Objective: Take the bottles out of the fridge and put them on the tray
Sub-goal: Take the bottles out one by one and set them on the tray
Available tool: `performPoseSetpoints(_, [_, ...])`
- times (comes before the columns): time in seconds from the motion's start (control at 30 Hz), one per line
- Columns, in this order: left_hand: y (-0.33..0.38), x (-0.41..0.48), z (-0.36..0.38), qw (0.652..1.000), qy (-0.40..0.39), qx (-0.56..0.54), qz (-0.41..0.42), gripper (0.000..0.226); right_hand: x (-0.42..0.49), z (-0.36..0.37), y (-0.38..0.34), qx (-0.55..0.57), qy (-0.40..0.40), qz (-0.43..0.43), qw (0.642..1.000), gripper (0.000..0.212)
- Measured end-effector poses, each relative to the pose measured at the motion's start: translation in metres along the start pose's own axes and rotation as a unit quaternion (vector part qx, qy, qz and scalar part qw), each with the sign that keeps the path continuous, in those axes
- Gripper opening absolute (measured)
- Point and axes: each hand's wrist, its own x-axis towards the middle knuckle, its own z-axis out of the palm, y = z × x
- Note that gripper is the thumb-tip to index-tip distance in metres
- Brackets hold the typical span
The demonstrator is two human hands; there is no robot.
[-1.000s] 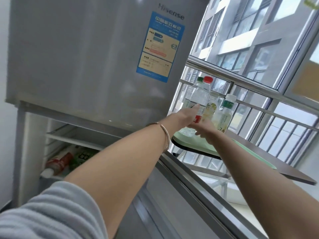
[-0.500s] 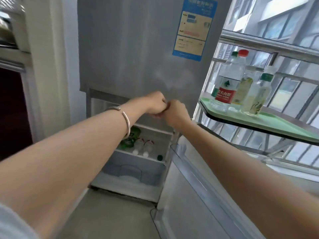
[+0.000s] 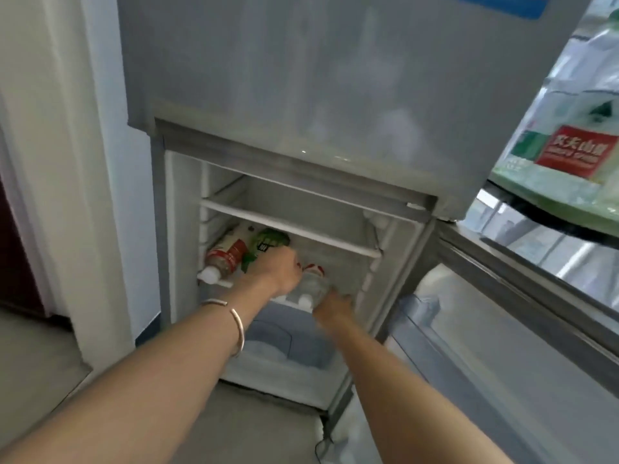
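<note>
Three bottles [image 3: 225,256] in fridge [image 3: 301,95], two hands [image 3: 279,271].

Hands and bottles partly hiding each other inside the fridge [image 3: 301,95]

The left hand [image 3: 279,271] is covering the lower end of the green-labelled bottle [image 3: 268,242], and its fingers are curling out of sight, so their grip is staying unclear. The right hand [image 3: 335,304] is showing only its back below the clear bottle [image 3: 311,286]; whether it is closing on the bottle is not telling. The red-labelled bottle [image 3: 226,257] is lying blurred, its print unreadable. On the tray [image 3: 549,204], the water bottle [image 3: 566,128] is running off the right and top edges, its cap unseen. The blue sticker [image 3: 502,5] is being cropped by the top edge.
</note>
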Motion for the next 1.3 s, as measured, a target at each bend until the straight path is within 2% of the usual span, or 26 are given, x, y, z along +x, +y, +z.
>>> performPoseSetpoints(0.2, [-0.016, 0.038, 0.033, 0.999, -0.019, -0.025, 0.017, 0.029, 0.049, 0.021, 0.015, -0.035, -0.014, 0.047, 0.998, 0.054])
performPoseSetpoints(0.4, [-0.023, 0.048, 0.048, 0.997, -0.038, -0.056, 0.025, 0.027, 0.061, 0.036, 0.028, -0.061, -0.011, 0.024, 0.998, 0.046])
performPoseSetpoints(0.53, [-0.029, 0.047, 0.049, 0.996, -0.032, -0.082, 0.010, 0.026, 0.050, 0.042, 0.028, -0.105, 0.039, -0.001, 0.994, 0.049])
performPoseSetpoints(0.63, [-0.025, 0.039, 0.042, 0.996, -0.028, -0.085, 0.004, 0.025, 0.032, 0.041, 0.017, -0.126, 0.114, -0.027, 0.985, 0.053])
performPoseSetpoints(0.73, [-0.012, 0.028, 0.030, 0.996, -0.033, -0.078, 0.000, 0.027, 0.014, 0.014, 0.004, -0.138, 0.192, -0.066, 0.970, 0.048])
performPoseSetpoints(0.87, [0.007, 0.010, 0.007, 0.999, -0.041, -0.012, 0.007, 0.032, -0.024, -0.033, -0.012, -0.137, 0.201, -0.107, 0.964, 0.037])
performPoseSetpoints(1.0, [0.028, -0.012, -0.025, 0.986, -0.144, 0.086, 0.002, 0.041, -0.079, -0.086, -0.026, -0.130, 0.160, -0.145, 0.968, 0.047])
performPoseSetpoints(1.07, [0.041, -0.028, -0.043, 0.977, -0.187, 0.102, -0.007, 0.047, -0.112, -0.119, -0.026, -0.114, 0.161, -0.159, 0.967, 0.044])
performPoseSetpoints(1.2, [0.087, -0.081, -0.084, 0.965, -0.257, -0.021, -0.051, 0.065, -0.177, -0.188, -0.027, -0.052, 0.167, -0.174, 0.969, 0.043])
performPoseSetpoints(1.3, [0.122, -0.113, -0.116, 0.963, -0.251, -0.093, -0.004, 0.072, -0.219, -0.238, -0.020, -0.002, 0.188, -0.184, 0.965, 0.037])
